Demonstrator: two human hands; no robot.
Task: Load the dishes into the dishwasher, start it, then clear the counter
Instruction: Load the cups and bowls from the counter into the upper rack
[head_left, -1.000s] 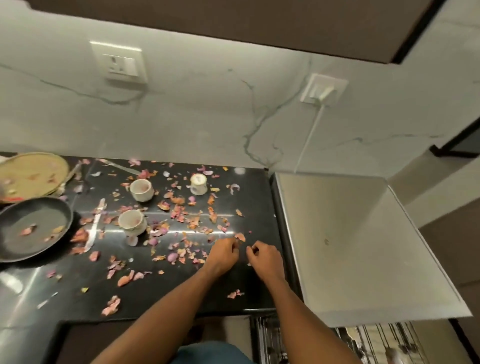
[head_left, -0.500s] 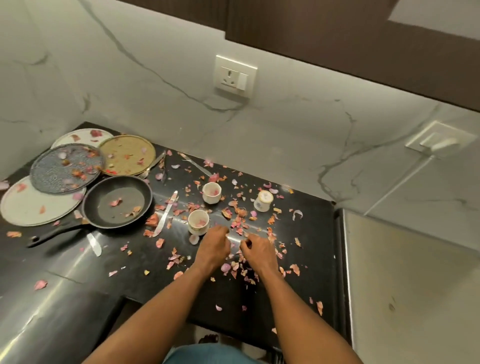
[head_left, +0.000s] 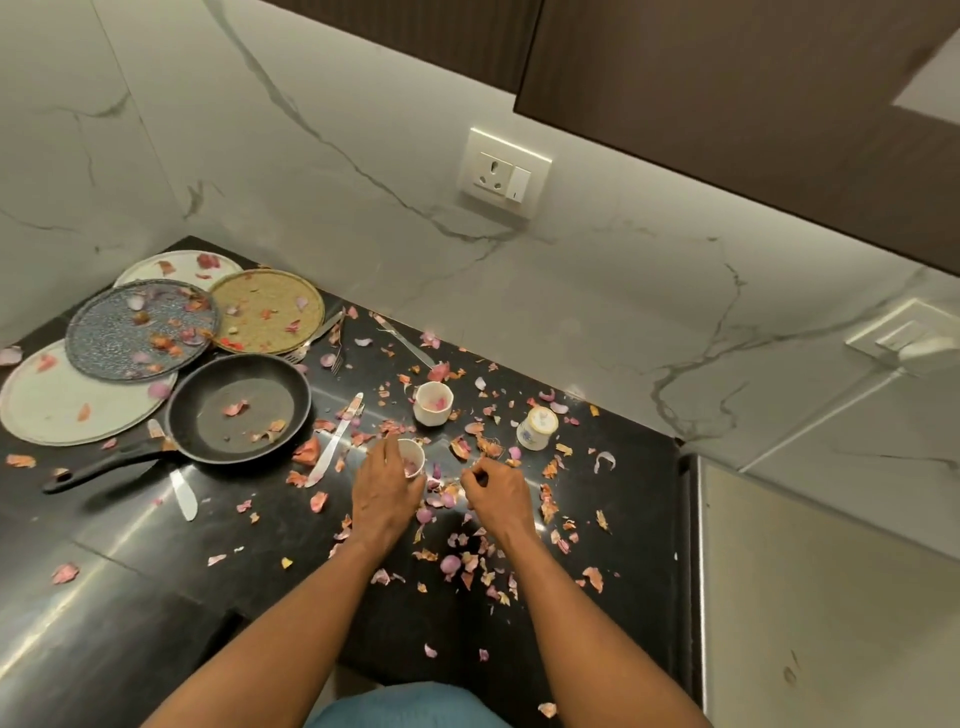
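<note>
Warm light spills from under the dark wooden wall cabinet (head_left: 727, 93); you see white glare streaks on the glossy black stone tabletop (head_left: 130, 540), with wide-angle bending at the edges.

Domestic kitchen: black stone table (head_left: 156, 561) at frame centre, marble-look backsplash (head_left: 363, 130) with wall socket (head_left: 505, 172), frying pan (head_left: 239, 410) and plates (head_left: 140, 327) at left.

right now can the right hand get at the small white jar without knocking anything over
Probably yes. The right hand sits just in front of the small white jar, with only loose onion peels on the black counter between them.
</note>
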